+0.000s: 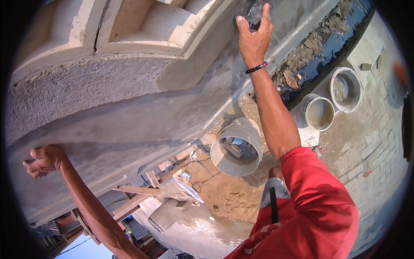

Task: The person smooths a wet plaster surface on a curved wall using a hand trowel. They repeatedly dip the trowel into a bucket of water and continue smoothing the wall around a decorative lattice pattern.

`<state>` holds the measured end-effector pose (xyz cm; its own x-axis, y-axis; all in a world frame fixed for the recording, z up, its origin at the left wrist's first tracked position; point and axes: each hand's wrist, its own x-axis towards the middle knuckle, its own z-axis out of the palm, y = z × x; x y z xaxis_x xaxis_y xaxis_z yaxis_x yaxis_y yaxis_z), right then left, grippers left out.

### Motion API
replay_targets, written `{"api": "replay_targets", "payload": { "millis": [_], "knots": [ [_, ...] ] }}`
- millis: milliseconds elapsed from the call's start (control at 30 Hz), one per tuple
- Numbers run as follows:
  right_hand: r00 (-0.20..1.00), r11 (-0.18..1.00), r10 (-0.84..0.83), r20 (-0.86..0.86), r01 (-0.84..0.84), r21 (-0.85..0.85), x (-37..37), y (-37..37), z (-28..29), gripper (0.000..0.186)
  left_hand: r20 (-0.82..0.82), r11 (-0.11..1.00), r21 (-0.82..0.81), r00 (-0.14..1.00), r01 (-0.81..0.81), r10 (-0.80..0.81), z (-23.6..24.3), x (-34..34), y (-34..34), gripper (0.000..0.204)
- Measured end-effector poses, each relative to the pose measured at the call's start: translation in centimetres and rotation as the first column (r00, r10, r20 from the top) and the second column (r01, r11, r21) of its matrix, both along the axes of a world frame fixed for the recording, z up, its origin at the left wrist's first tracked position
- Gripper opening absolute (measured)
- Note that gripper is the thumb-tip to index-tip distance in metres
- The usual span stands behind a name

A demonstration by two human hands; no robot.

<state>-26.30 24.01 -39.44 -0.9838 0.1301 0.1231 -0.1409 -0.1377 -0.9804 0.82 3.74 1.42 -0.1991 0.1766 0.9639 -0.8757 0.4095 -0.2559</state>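
Note:
My right hand grips a dark, flat rectangular tool against the smooth grey plaster at the upper middle, partly out of view. A beaded bracelet circles that wrist. At the left, my left hand is at the long plastered wall band, fingers curled; what they hold, if anything, is hidden. Above the band are a rough concrete strip and moulded concrete openings.
A large bucket with objects inside stands on sandy ground below the band. Two buckets sit at the right beside a muddy water channel. Wooden planks lie lower left; paving lines the right.

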Motion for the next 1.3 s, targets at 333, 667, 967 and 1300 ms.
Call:
{"api": "replay_targets", "payload": {
  "millis": [333, 667, 967, 1300],
  "knots": [
    [0.893, 0.914, 0.402, 0.203, -0.377, -0.151, 17.4, 0.9, -1.1, 0.079, 0.021, 0.999, 0.027, 0.999, 0.032, -0.033, -1.1, 0.5, -1.2, 0.063],
    [0.993, 0.99, 0.109, -0.047, -0.113, -0.085, 8.4, -3.1, 1.0, 0.081, 0.006, 1.0, -0.007, 1.0, 0.005, -0.005, -0.4, -0.8, -0.9, 0.064],
    [0.984, 0.981, 0.175, -0.032, -0.177, -0.073, 7.0, 3.2, -2.8, 0.076, 0.034, 0.999, -0.009, 0.999, -0.03, 0.031, 0.1, 1.2, -1.1, 0.061],
    [0.991, 0.991, -0.099, -0.094, 0.106, 0.077, -5.0, 1.5, 0.5, 0.074, 0.014, 1.0, 0.011, 1.0, 0.014, -0.014, -0.2, 0.1, -0.7, 0.061]
  ]
}}
